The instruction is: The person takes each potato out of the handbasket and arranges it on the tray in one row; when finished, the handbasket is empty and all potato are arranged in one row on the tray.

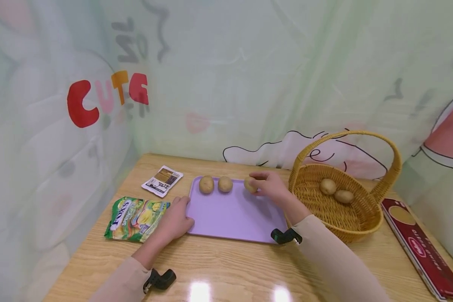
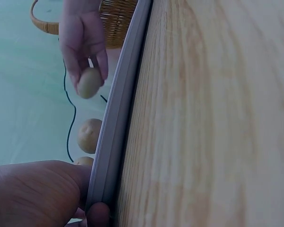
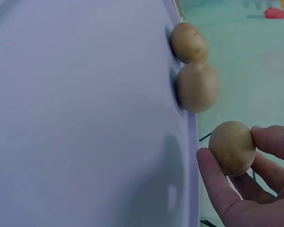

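My right hand holds a potato between thumb and fingertips. In the right wrist view this potato appears raised above the far edge of the lilac tray. Two more potatoes, one at the far left corner and one beside it, lie on the tray along its back rim. My left hand grips the tray's left edge, its thumb and fingers on either side of the rim in the left wrist view. Right of the tray stands a wicker basket with two potatoes inside.
Left of the tray lie a green FOX'S candy bag and a white-and-brown packet. A long dark red box lies beyond the basket, at the table's right. The basket's tall handle arches up near my right forearm. Printed curtains hang behind the table.
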`<state>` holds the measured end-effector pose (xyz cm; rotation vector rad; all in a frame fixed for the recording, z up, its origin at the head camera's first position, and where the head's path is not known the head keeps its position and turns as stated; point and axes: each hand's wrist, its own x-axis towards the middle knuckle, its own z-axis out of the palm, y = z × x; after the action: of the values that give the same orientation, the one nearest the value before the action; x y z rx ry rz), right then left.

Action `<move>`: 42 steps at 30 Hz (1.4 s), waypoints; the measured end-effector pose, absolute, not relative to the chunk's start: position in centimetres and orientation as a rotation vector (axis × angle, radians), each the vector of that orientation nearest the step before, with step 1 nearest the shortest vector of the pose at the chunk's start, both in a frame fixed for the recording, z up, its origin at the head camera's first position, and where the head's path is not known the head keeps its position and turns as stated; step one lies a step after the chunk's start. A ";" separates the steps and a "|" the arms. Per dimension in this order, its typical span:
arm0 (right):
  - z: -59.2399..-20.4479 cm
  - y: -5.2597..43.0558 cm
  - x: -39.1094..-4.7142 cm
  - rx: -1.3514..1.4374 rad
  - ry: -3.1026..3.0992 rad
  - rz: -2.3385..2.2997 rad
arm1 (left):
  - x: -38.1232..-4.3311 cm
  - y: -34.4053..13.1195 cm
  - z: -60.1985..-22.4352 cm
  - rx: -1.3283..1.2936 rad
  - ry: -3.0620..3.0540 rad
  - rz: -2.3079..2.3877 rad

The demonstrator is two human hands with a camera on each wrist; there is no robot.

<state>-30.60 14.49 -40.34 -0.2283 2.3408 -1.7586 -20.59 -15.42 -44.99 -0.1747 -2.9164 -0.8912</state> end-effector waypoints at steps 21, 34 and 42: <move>-42.1 11.0 -32.8 -0.323 2.756 -1.274 | -20.8 -15.2 -45.0 -0.187 -2.911 -0.846; -42.5 9.7 -33.0 -0.318 2.704 -1.422 | -20.9 -15.3 -45.0 -0.160 -2.910 -0.816; -42.7 8.4 -32.6 -0.279 2.700 -1.422 | -20.7 -15.2 -44.9 -0.170 -2.915 -0.822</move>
<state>-32.64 8.42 -42.65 -0.2789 2.6999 -1.4222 -20.69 -15.24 -44.89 -0.1704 -2.9154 -0.8215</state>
